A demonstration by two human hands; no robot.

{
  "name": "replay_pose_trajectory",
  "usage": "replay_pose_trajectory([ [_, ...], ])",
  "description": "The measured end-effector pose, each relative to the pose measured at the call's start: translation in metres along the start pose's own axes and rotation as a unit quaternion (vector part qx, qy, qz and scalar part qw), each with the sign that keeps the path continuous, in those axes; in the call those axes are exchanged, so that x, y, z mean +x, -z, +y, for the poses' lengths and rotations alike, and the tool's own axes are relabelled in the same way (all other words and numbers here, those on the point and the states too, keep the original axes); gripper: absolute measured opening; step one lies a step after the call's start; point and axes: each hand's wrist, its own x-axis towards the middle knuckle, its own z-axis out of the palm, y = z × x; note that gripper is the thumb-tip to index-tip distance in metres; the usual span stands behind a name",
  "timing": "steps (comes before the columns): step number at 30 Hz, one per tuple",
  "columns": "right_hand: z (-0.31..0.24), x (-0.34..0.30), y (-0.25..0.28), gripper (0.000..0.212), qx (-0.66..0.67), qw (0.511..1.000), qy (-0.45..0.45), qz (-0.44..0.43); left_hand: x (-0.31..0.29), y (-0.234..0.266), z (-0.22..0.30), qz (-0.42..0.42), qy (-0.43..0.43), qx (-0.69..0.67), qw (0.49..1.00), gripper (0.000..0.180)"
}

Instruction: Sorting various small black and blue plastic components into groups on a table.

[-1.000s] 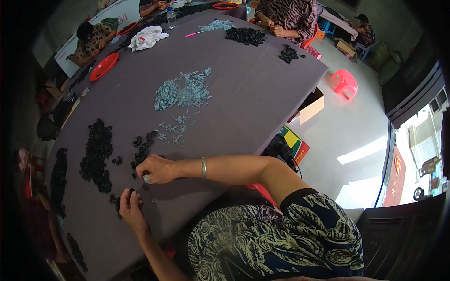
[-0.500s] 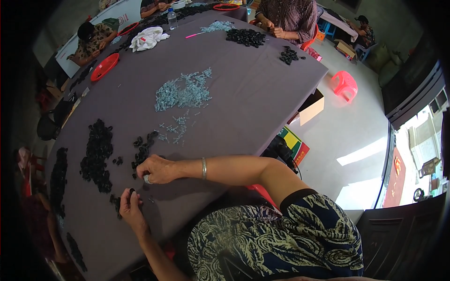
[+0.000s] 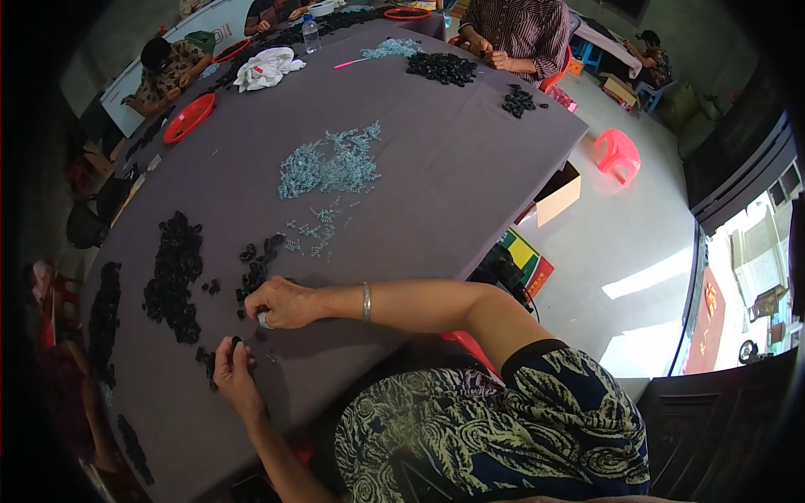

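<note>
My left hand (image 3: 236, 379) is closed near the table's front edge, pinching a small black part (image 3: 236, 341) between thumb and forefinger. Above it to the right, my right hand (image 3: 283, 303) has its fingers curled down at the near end of a short row of small black parts (image 3: 257, 270); whatever lies in its fingertips is hidden. Something pale (image 3: 263, 319) shows at those fingers, too small to name. A few black parts (image 3: 204, 360) lie beside my left hand. Farther off spreads a heap of small bluish spring-like coils (image 3: 327, 168), with loose ones trailing toward my right hand.
A large heap of black parts (image 3: 173, 281) lies to the left on the grey tablecloth (image 3: 436, 184). Far back are a red tray (image 3: 189, 119), a white cloth (image 3: 268, 69), a bottle (image 3: 311, 35) and co-workers. A pink stool (image 3: 616, 157) stands on the floor at right.
Both hands hold nearly the same places and poses. The view has shifted very slightly; nothing is visibly picked up or let go.
</note>
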Motion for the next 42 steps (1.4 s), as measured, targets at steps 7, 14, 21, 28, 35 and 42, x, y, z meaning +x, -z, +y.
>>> replay_pose_trajectory([
  [7, 0.001, 0.000, -0.002, 0.011, 0.006, 1.000, 0.000, 0.001, -0.001, 0.001, 0.001, -0.004, -0.003, 0.001, 1.000, 0.018],
  [14, -0.003, 0.000, 0.002, 0.014, -0.005, 1.000, -0.002, -0.002, 0.001, 0.001, 0.000, 0.005, 0.005, 0.004, 1.000, 0.019],
  [21, -0.004, -0.001, 0.007, 0.017, -0.013, 1.000, -0.008, -0.002, 0.002, -0.002, -0.001, 0.000, 0.010, -0.002, 1.000, 0.022],
  [28, 0.002, 0.002, -0.012, 0.015, -0.008, 0.999, 0.039, 0.020, -0.004, 0.015, -0.001, 0.009, 0.016, 0.043, 0.999, 0.024],
  [35, 0.003, 0.004, 0.004, 0.014, -0.006, 0.996, 0.085, 0.007, 0.006, 0.008, -0.001, -0.047, -0.013, 0.032, 0.998, 0.027],
  [42, -0.007, 0.006, 0.006, 0.012, 0.149, 0.987, 0.007, -0.063, 0.003, 0.001, -0.001, -0.055, -0.054, 0.000, 0.997, 0.018],
])
